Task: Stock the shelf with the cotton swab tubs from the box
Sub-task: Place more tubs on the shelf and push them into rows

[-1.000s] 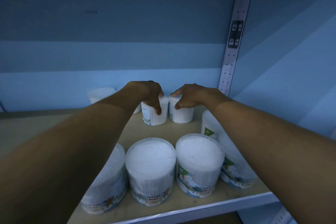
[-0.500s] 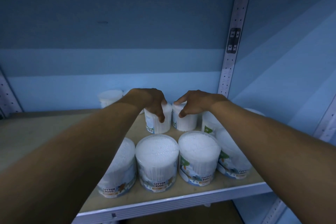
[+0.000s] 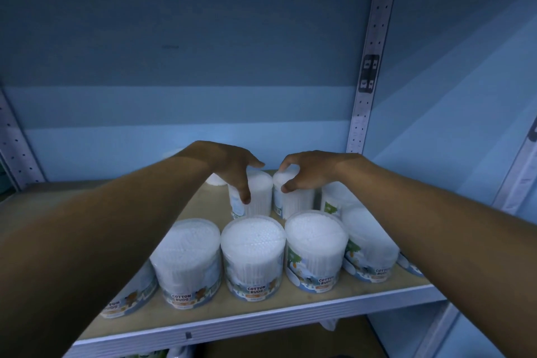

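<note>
Two tubs being set down mid-shelf, behind the front-edge row.
Left hand (image 3: 232,166) grips left tub (image 3: 251,193), right hand (image 3: 308,173) grips right tub (image 3: 293,197); next, probably let go.

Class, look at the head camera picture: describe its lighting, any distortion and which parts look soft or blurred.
Head view: dim, blue-tinted light; the wide lens bends the shelf upright and stretches the forearms at the edges; left hand and right hand look slightly soft; front tub labels read sharply.

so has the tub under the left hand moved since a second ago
Cannot tell. The camera itself shifted. The tub under the left hand keeps its place beside the neighbouring tub, behind the front row.
</note>
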Tool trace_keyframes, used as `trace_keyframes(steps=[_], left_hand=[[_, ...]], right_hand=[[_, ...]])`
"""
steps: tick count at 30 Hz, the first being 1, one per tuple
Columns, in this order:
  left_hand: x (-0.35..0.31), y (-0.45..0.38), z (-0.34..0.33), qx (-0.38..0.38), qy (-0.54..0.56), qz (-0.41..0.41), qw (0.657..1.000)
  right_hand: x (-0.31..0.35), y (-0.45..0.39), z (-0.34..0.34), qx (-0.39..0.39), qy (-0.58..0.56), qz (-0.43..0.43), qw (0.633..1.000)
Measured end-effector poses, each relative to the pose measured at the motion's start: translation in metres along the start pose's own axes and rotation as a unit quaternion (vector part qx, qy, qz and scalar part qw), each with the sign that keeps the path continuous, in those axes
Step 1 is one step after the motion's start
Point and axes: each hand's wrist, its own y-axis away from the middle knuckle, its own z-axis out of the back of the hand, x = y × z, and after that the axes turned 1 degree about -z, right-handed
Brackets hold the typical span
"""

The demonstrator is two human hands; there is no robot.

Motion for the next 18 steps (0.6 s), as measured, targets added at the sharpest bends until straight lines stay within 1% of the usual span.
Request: trace_keyframes(steps=[2,8,13,18], left_hand=[[0.003,0.001,-0.002,0.002,0.004,-0.006,1.000],[0.004,0.003,-0.004,0.001,0.020,-0.022,1.000],[0.005,0.002,-0.003,0.002,0.024,-0.006,1.000],[0.004,0.000,-0.002,0.015,0.030,0.016,0.999]], right_hand=[[0.002,0.000,0.001,-0.013,0.017,-0.010,1.000],[0.012,-0.003,0.007,-0.014,0.046,-0.028,0.998],[0.011,-0.008,0.009,-0.002,0.041,-0.038,0.998],[0.007,-0.008,0.009,0.005,0.021,-0.029,0.999]])
